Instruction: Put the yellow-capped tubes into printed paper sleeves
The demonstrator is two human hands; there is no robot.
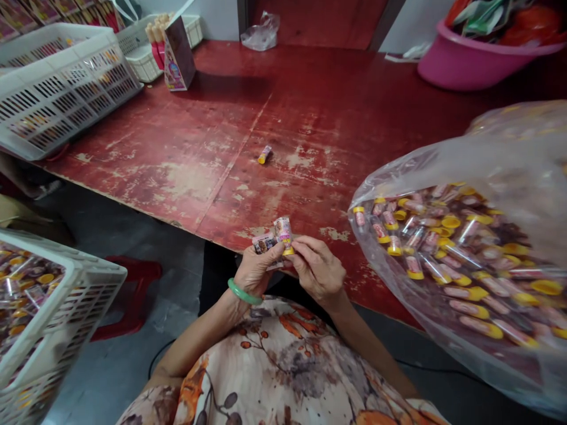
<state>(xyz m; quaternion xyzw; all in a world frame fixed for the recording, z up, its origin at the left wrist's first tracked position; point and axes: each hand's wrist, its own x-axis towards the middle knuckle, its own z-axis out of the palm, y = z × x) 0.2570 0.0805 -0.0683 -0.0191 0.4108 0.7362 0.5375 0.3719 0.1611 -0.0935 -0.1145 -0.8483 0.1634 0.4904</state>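
Just over the near table edge, my left hand (257,268), with a green bangle at the wrist, is closed on printed labels (264,242). A small tube with a yellow cap (283,231) stands up between my two hands. The fingers of my right hand (319,268) pinch it near its yellow end, while my left thumb touches its other side. Another yellow-capped tube (264,154) lies on the red table (212,136) beyond my hands.
At the right, a clear plastic bag (390,177) holds many yellow-capped tubes. White crates stand at the back left (66,88) and lower left (95,277). A display box (179,56), a pink basin (469,62) and a crumpled bag (262,32) are farther back.
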